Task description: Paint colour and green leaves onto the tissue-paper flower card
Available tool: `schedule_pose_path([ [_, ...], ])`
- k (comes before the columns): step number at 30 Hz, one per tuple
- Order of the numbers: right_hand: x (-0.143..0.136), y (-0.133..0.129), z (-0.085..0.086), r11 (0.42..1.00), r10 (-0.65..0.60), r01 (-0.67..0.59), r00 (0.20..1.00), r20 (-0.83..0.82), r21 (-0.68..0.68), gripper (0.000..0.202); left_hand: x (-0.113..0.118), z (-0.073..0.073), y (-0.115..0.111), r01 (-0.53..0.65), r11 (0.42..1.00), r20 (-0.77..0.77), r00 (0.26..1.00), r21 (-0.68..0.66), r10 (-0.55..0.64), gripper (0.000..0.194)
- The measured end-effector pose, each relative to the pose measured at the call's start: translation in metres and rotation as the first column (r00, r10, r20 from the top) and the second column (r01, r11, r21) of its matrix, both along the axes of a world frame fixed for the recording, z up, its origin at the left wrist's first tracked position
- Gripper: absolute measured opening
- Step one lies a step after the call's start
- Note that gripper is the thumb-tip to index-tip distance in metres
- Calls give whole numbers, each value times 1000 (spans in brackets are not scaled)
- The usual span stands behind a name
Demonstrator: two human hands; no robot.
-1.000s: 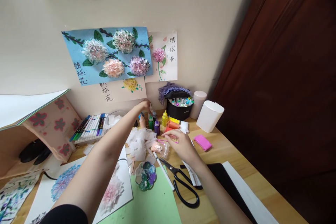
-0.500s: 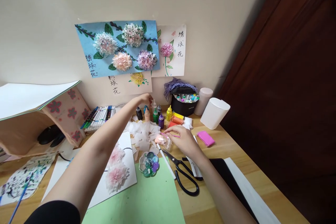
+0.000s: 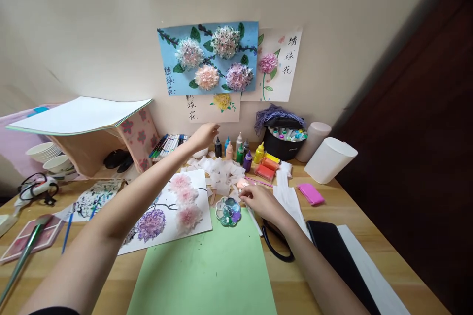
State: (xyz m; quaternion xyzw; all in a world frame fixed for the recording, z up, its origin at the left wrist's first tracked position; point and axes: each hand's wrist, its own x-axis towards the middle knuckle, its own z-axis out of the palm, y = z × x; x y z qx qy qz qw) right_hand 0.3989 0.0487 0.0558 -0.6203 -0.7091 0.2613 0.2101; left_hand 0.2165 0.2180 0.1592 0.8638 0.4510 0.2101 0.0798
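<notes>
My left hand [image 3: 205, 136] is raised at the back of the table, just left of and above the small paint bottles [image 3: 240, 154]. Its fingers are curled together, and whatever they may hold is hidden. Lower and to the right, my right hand [image 3: 261, 202] hangs over the black scissors [image 3: 278, 246], covering their blades. Its fingers are bent and pressed together near the peach clay [image 3: 242, 184]; I cannot see anything between them. A flower-shaped paint palette [image 3: 228, 212] sits just left of its fingertips. Beyond this hand lies a thin pink stick [image 3: 258, 182].
White tissue scraps [image 3: 221, 173] lie between bottles and palette. A sheet with tissue flowers [image 3: 186, 217] overlaps green paper [image 3: 201, 275]. Pink clay [image 3: 311, 194], a black phone-like slab [image 3: 332, 251] and a white container [image 3: 330, 160] are right. A marker case [image 3: 284, 142] stands behind.
The view has turned left. My left hand has moved left, away from the pale bottle. My right hand has come nearer the palette and away from the pink stick.
</notes>
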Motion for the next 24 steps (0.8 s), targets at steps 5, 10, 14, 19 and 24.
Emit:
schedule_pose_path([
  [5, 4, 0, 2, 998, -3, 6, 999, 52, -56, 18, -17, -17, -56, -124, 990, -14, 992, -63, 123, 33],
  [10, 1, -1, 0, 995, 0, 10, 995, 101, -102, 19, -20, -58, -114, -118, 900, -254, 967, -420, 8, 19],
  [14, -1, -3, 3, 994, -5, 18, 993, 121, -106, 25, -15, -82, -125, -167, 865, -323, 946, -473, 6, 18],
  [19, 2, -4, 10, 995, -15, 26, 994, 110, -98, 30, -9, -95, -122, -190, 862, -318, 948, -469, 36, 10],
  [24, 3, -5, 13, 996, -11, 18, 995, 95, -82, 33, -9, -99, -126, -174, 864, -221, 972, -473, 76, 8],
])
